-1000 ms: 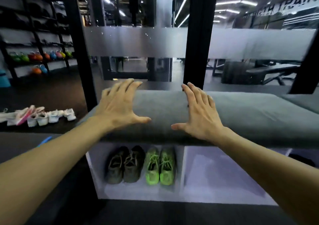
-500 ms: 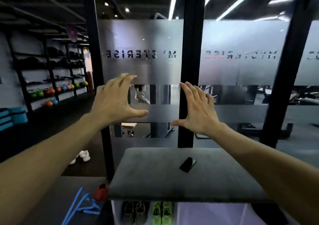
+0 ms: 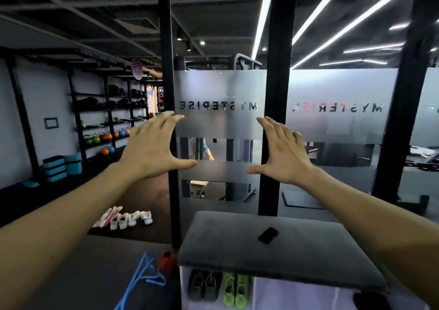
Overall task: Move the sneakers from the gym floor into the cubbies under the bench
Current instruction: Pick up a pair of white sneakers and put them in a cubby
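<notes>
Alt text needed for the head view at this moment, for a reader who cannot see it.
Both hands, left hand and right hand, are raised open and empty before a frosted glass partition. Below, a grey padded bench bears a dark phone; its cubby holds grey sneakers and green sneakers. White and pink sneakers lie on the gym floor.

One head-worn wide-angle view looks forward and slightly down from standing height, facing a frosted glass partition [image 3: 219, 122] at 12 o'clock. Both forearms reach into the frame from 7 and 5 o'clock, with the left hand [image 3: 154, 148] and right hand [image 3: 282, 153] held up close before the lens. The bench [image 3: 273, 257] lies near at 6 o'clock, seen from above, its cubby [image 3: 218, 288] cut by the bottom edge. Shelves [image 3: 109, 119] stand far off at 9 o'clock. Straight lines bow toward the edges.
</notes>
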`<state>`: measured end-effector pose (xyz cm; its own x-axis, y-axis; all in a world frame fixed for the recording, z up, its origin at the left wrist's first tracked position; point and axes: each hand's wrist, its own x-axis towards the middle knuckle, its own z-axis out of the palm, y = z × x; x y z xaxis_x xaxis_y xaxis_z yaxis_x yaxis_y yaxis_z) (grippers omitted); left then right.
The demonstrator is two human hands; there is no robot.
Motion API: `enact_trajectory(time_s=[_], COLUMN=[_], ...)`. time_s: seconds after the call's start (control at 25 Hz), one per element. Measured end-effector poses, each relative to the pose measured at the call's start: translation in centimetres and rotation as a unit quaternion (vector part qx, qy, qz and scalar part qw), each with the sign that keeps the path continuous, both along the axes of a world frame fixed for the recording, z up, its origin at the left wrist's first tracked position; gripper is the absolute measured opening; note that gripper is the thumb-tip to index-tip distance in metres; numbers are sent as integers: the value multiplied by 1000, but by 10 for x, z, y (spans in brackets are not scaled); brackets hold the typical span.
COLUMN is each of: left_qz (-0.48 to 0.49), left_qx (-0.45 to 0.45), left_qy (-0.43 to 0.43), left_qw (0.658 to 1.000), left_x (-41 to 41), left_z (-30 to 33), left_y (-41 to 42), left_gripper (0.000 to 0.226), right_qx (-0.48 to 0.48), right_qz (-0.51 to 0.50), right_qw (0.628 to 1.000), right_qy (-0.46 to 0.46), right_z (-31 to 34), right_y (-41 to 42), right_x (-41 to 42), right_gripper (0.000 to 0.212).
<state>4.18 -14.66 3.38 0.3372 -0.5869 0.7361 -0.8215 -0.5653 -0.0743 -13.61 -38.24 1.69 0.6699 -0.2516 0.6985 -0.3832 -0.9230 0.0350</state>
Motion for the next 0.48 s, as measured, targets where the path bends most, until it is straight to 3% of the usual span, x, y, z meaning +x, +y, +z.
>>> enact_trajectory(time_s=[0.24, 0.48], left_qz=[69, 130], left_qx=[16, 34], left_qy=[17, 22], left_qw=[997, 991], left_x=[-28, -2], left_z=[-2, -5], left_y=[107, 210], left_gripper=[107, 107], right_qx=[8, 24], right_qz=[63, 107], right_qw=[998, 993], right_qy=[12, 36], right_z=[-8, -16], right_y=[79, 167], right_x=[-5, 49], right_gripper=[121, 121])
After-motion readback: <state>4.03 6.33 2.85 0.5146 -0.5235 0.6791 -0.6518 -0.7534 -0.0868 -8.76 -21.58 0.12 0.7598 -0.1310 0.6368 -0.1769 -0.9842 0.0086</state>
